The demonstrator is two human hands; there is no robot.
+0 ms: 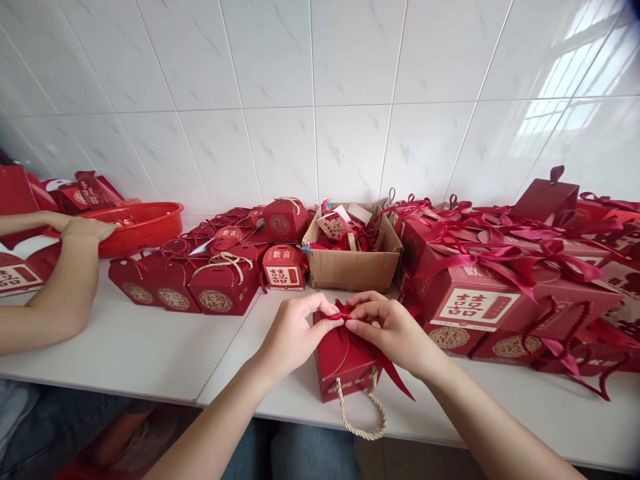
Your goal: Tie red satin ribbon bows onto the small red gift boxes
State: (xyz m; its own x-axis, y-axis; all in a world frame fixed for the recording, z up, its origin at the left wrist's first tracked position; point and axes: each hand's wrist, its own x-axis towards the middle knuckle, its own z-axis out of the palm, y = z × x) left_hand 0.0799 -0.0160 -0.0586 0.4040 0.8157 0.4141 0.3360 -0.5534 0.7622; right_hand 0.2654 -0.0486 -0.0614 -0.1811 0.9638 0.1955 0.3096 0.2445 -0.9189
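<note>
A red gift box [340, 367] stands at the front edge of the white table, its cream rope handle [365, 433] hanging over the edge. On top of the box, my left hand [300, 327] pinches a dark red ribbon [395, 377] between thumb and fingers. My right hand [390, 327] pinches the same ribbon just beside it, the fingertips of both hands almost touching at the knot. One ribbon tail trails down to the right across the box. Behind my hands sits a brown cardboard box [355, 270] with red tags and small items inside.
Red boxes [220, 293] are grouped at centre left, and ribboned boxes [480, 300] are stacked at right. Another person's arms [75, 267] reach to a red basin [155, 227] at far left. A tiled wall [275, 60] stands behind the table [140, 347].
</note>
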